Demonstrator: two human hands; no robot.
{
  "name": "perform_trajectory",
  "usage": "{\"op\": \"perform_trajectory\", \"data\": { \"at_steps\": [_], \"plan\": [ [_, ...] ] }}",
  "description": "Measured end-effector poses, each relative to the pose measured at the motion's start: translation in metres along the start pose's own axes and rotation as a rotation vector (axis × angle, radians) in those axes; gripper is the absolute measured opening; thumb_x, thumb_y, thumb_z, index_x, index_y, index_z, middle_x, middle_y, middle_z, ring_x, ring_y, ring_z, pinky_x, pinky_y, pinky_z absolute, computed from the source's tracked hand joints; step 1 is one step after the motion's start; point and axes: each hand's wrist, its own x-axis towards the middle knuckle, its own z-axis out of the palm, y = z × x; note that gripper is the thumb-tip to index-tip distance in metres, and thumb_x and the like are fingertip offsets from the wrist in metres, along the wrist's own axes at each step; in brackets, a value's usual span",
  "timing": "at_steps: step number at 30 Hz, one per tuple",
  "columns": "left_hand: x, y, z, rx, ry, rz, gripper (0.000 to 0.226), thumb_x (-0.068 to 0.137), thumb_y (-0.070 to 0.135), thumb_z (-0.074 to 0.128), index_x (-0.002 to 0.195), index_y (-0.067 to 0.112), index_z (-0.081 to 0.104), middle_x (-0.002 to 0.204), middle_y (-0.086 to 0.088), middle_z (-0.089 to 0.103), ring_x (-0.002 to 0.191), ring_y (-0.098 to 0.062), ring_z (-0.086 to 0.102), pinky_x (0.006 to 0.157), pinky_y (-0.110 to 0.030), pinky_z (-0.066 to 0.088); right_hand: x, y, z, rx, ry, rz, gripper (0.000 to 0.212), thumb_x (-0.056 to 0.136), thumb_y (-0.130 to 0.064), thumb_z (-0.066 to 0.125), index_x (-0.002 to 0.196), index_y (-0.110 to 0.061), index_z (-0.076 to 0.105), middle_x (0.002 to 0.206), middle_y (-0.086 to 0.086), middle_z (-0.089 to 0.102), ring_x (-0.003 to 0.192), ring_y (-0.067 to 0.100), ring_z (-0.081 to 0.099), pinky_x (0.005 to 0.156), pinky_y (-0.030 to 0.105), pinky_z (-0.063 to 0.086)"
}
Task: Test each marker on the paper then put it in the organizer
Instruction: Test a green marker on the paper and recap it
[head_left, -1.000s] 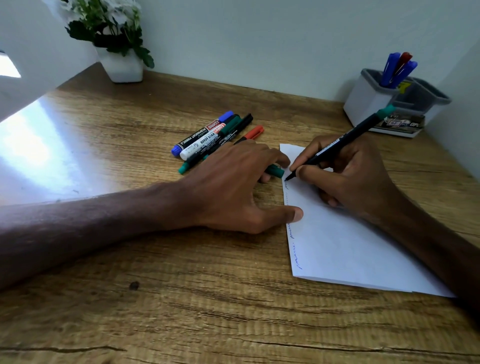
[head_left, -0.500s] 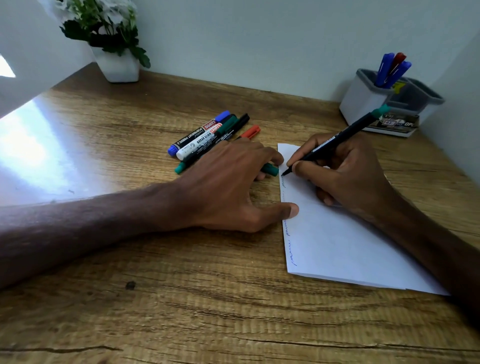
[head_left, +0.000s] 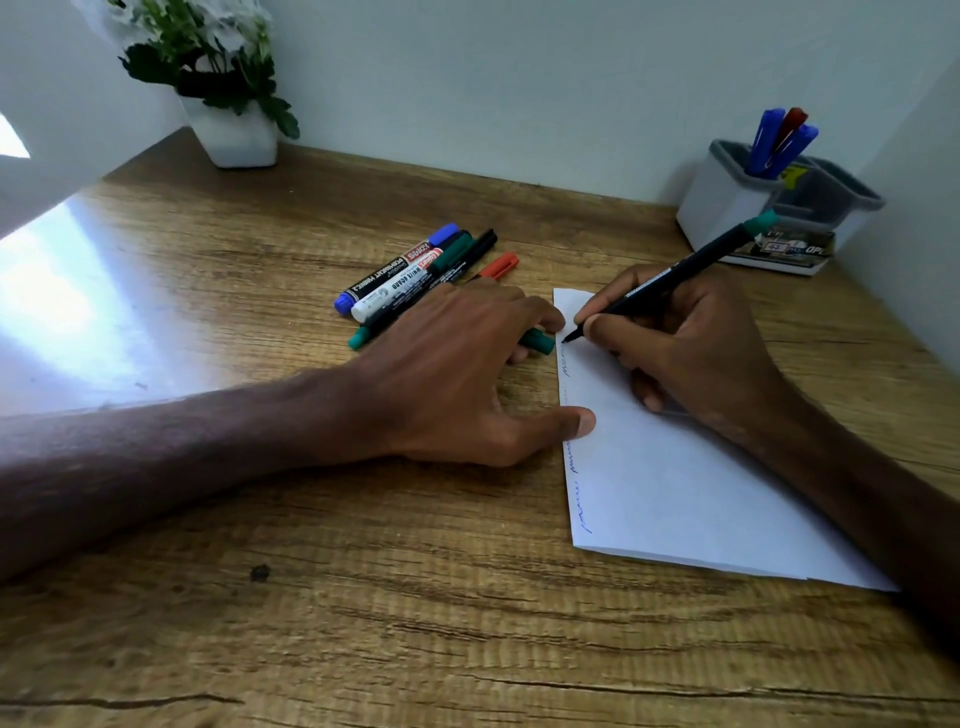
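My right hand (head_left: 696, 353) grips a thin black marker with a green end (head_left: 675, 275), its tip touching the top left edge of the white paper (head_left: 675, 488). Short scribbles run down the paper's left margin. My left hand (head_left: 467, 374) lies on the desk, thumb pressing the paper's left edge, fingers curled over a green cap (head_left: 537, 341). Behind that hand lies a bunch of markers (head_left: 410, 280): blue, white-board, green, black and a red one (head_left: 497, 266). The grey and white organizer (head_left: 727, 208) stands at the back right with three pens (head_left: 779, 140) in it.
A white pot with a plant (head_left: 234, 130) stands in the back left corner. Walls close the desk at the back and right. Bright glare lies on the wooden desk (head_left: 363, 597) at the left.
The marker tip has crept slightly up the paper's left margin, leaving a new scribble. My left hand stays put on the paper edge.
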Motion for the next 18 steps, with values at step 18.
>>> {"op": "perform_trajectory", "data": {
  "at_steps": [18],
  "plan": [
    [0.001, -0.007, -0.002, -0.282, 0.284, 0.011, 0.020, 0.105, 0.012, 0.045, 0.113, 0.015, 0.063, 0.104, 0.010, 0.069, 0.099, -0.004, 0.064, 0.083, -0.023, 0.049, -0.002, -0.013, -0.023, 0.395, -0.022, -0.168, 0.019, 0.090, -0.003, 0.060, 0.107, 0.004, 0.066, 0.089, 0.019, 0.075, 0.070, 0.032, 0.068, 0.047, 0.031, 0.052]
  ]
}}
